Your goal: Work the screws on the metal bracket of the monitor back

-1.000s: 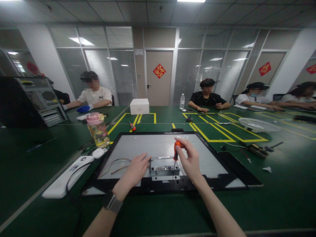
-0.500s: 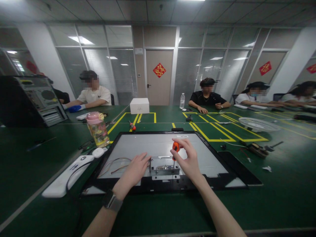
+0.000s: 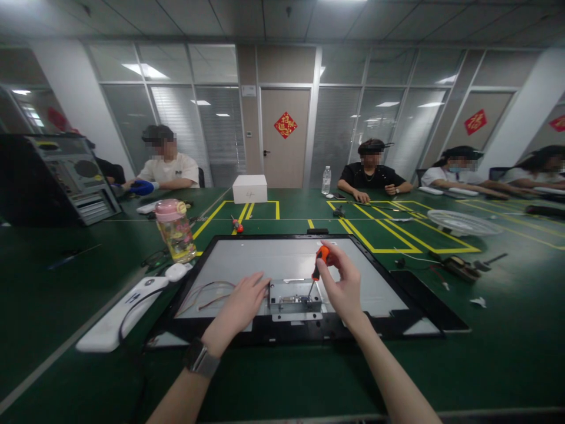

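A framed display panel (image 3: 265, 259) with a black border lies flat in front of me. A silver metal bracket box (image 3: 285, 290) sits on its near middle part. My right hand (image 3: 346, 282) is closed round an orange and black screwdriver (image 3: 322, 257), its handle leaning to the right. The screwdriver's tip points down into the right side of the bracket; whether it sits in a screw I cannot tell. With fingers stretched out, my left hand (image 3: 241, 303) rests on the panel, fingertips at the bracket's left edge. Thin wires (image 3: 207, 294) lie left of this hand.
On the left are a white power bank-like device (image 3: 121, 318) with a cable, a pink-lidded bottle (image 3: 174, 232) and a computer case (image 3: 66, 176). A red screwdriver (image 3: 237, 225) and white box (image 3: 249, 189) lie beyond the panel. Several people sit across the table.
The screwdriver has gone from near upright to tilted, its handle moving right and slightly up with my right hand. My left hand has stayed in place.
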### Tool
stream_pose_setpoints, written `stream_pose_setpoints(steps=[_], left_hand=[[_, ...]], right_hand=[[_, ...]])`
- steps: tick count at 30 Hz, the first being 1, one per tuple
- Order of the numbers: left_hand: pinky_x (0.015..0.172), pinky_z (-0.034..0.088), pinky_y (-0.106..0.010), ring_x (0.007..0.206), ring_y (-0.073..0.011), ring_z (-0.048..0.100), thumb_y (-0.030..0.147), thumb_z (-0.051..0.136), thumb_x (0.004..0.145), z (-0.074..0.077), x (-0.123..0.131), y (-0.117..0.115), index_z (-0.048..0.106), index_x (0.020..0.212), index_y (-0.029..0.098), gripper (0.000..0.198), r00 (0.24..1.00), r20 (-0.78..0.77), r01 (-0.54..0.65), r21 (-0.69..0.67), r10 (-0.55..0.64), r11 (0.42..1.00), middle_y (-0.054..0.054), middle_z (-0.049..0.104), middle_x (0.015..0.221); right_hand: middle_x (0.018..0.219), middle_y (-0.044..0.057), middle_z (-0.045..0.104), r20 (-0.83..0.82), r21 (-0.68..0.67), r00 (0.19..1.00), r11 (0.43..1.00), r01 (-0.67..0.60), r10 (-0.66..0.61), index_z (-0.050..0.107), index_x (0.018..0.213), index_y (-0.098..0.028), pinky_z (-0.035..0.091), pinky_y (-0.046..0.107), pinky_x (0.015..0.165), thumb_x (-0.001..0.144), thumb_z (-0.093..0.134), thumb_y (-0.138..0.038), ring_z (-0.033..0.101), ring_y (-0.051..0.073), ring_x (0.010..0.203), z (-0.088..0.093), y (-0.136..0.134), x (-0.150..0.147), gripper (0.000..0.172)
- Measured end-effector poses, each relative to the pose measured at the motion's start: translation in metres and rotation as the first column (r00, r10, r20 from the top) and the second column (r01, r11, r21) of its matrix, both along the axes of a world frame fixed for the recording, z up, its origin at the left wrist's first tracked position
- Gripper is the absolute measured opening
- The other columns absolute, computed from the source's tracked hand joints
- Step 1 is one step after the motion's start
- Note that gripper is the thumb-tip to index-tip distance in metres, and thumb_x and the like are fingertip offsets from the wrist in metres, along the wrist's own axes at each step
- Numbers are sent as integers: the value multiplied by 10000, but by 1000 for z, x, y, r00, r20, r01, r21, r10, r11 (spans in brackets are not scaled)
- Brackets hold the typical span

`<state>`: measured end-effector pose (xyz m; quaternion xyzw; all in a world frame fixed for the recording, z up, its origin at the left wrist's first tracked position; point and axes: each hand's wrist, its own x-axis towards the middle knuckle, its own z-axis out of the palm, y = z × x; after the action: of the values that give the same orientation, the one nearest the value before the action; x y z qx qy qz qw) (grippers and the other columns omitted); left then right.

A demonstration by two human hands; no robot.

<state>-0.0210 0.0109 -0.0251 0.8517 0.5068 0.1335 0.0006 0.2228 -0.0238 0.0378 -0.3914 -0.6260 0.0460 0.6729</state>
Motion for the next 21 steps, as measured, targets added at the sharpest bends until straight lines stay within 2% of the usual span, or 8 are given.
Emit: stream_pose_setpoints(steps=[2,4,7,11,15,21], left_hand=[[1143,368,-463,1345,-252,509,224,391,1016,0,0,0,580,1356,216,388,1000,5,6,8,-6,1000,-113,517,1487],[1140,372,-456,1337,-246,518,225,392,1014,-1,0,1,586,1347,220,385,1000,15,13,19,-13,1000,-109,522,1482],[1141,369,-467,1336,-253,518,219,393,1009,0,-1,1,587,1345,216,388,1000,17,13,16,-13,1000,-115,519,1484],[1138,373,-468,1338,-257,517,223,391,1012,4,0,-1,591,1339,217,383,999,29,23,2,-23,1000,-120,531,1472],[1137,375,-470,1338,-261,517,229,398,1013,6,1,-2,593,1335,216,377,1000,22,22,2,-22,1000,-119,526,1477],[1146,363,-476,1369,-259,483,209,400,1008,6,1,-3,583,1344,195,383,999,8,39,1,-39,999,-135,524,1475]], right_hand=[[944,48,704,-92,-54,995,998,-37,32,637,1202,-237,565,351,701,883,646,-253,658,174,730,-1,2,0,320],[946,39,708,-156,-113,982,985,-129,110,630,1195,-243,581,346,682,868,671,-278,678,169,710,-3,3,-2,331],[919,25,711,-184,-155,961,959,-237,208,627,1174,-247,597,340,668,853,689,-295,704,171,699,-4,4,-6,330],[890,22,715,-184,-175,943,935,-308,277,617,1168,-246,611,339,660,859,681,-303,726,177,675,-7,3,-12,320],[899,36,729,-143,-201,941,922,-331,307,607,1176,-237,619,355,689,873,670,-301,735,183,678,-9,2,-15,316],[893,40,729,-103,-193,951,933,-305,290,606,1183,-231,617,372,698,882,661,-305,730,190,682,-9,2,-15,315]])
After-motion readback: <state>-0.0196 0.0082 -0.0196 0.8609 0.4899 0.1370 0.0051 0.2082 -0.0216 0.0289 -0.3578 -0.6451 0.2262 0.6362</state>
